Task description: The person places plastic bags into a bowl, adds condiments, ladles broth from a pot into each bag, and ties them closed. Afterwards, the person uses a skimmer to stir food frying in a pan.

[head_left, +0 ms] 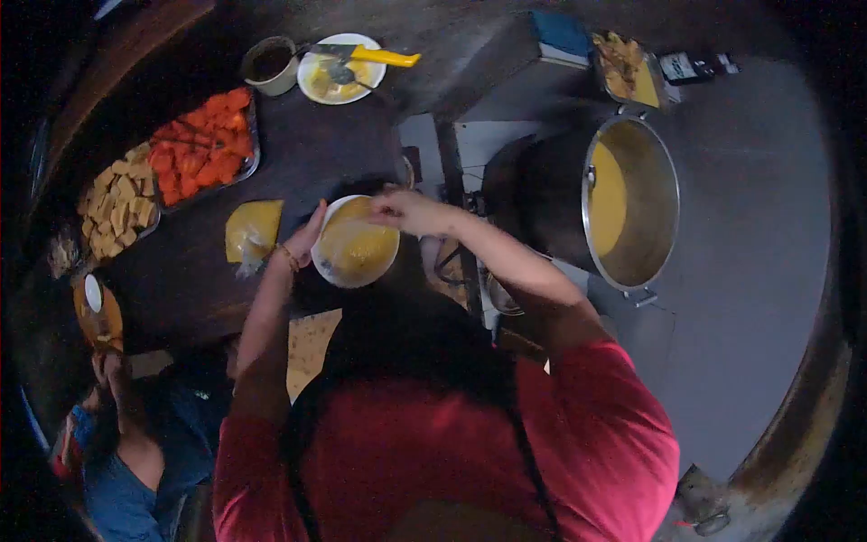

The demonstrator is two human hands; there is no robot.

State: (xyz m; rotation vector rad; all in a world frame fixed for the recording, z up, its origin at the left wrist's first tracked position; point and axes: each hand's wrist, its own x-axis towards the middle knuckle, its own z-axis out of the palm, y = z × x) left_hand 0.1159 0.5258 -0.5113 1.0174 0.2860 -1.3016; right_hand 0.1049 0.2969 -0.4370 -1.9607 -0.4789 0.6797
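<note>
A white bowl with yellow contents is in front of me, at the edge of the dark table. A shiny, clear film like a plastic bag seems to lie in it, around the yellow. My left hand grips the bowl's left side, thumb near the rim. Over the right rim, my right hand has its fingers pinched together; what they hold is too small to make out. Left of the bowl, a tied plastic bag of yellow food rests on the table.
A tray of red pieces and a tray of tan chunks stand left. Behind are a pot and a plate with a yellow-handled knife. A large pot of yellow liquid stands right. A co-worker's hand is at lower left.
</note>
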